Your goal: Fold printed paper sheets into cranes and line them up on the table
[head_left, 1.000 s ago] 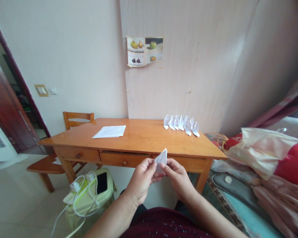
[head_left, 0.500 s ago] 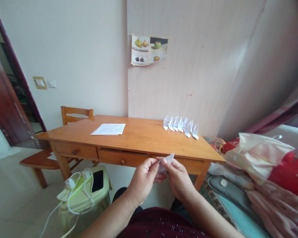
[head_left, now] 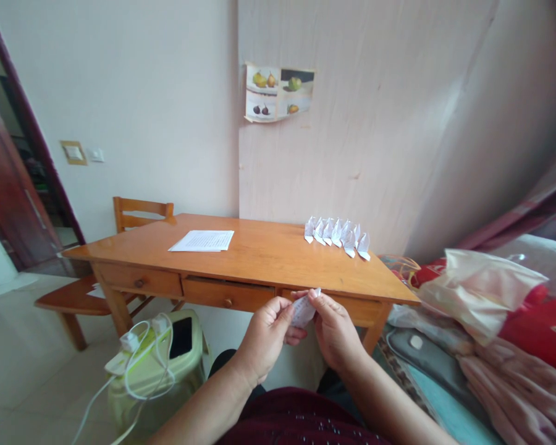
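A small folded piece of printed paper (head_left: 302, 311) is held between my two hands, just in front of the table's near edge. My left hand (head_left: 269, 330) pinches its left side between thumb and fingers. With thumb and forefinger, my right hand (head_left: 334, 324) grips the paper's upper right tip. Several folded paper pieces (head_left: 336, 233) stand upright in rows at the table's right back. A stack of printed sheets (head_left: 202, 241) lies flat on the left half of the table.
The wooden table (head_left: 259, 259) has drawers, the middle one slightly ajar. At lower left, a pale green stool (head_left: 192, 364) carries a phone (head_left: 182, 337) and white cables (head_left: 128, 377). A wooden chair (head_left: 143, 210) stands behind. Bags (head_left: 482, 290) and cloth (head_left: 519, 383) lie to the right.
My right thumb and forefinger have shifted up to the tip of the folded paper, which shows less above my fingers now. More of its printed face shows between my hands.
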`<act>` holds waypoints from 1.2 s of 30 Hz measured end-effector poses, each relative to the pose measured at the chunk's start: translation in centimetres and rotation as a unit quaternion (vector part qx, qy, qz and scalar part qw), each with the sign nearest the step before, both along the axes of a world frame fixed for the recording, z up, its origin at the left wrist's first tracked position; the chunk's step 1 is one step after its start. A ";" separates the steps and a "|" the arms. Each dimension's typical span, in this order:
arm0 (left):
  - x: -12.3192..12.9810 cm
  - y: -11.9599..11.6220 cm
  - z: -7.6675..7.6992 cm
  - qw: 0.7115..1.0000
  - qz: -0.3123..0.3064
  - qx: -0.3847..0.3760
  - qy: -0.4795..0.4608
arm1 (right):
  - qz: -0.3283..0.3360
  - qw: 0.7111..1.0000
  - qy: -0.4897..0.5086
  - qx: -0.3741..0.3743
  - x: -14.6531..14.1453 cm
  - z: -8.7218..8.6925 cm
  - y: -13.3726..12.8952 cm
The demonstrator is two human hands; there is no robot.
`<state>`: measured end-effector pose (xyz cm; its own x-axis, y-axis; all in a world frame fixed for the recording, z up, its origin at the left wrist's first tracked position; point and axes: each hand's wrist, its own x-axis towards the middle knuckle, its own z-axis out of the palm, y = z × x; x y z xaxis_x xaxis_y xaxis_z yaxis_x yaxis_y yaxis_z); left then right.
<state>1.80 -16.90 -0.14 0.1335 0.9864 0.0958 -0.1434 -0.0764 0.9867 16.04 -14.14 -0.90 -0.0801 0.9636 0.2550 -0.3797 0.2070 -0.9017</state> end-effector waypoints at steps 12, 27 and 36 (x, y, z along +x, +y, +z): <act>-1.1 0.5 0.4 0.991 0.036 -0.066 -0.109 | -0.013 0.988 -0.144 0.048 0.4 -1.3 -0.1; -0.9 0.4 0.3 0.992 0.010 -0.066 -0.109 | -0.076 0.976 -0.173 0.107 0.2 -1.5 0.3; -0.8 0.4 0.1 0.993 0.019 -0.059 -0.104 | 0.032 0.991 -0.116 0.050 -0.5 -1.0 -0.2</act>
<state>0.97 -16.53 -0.03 0.0853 0.9964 0.0009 -0.3436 0.0286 0.9387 15.59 -14.32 -1.91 -0.2077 0.9258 0.3159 -0.1786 0.2816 -0.9428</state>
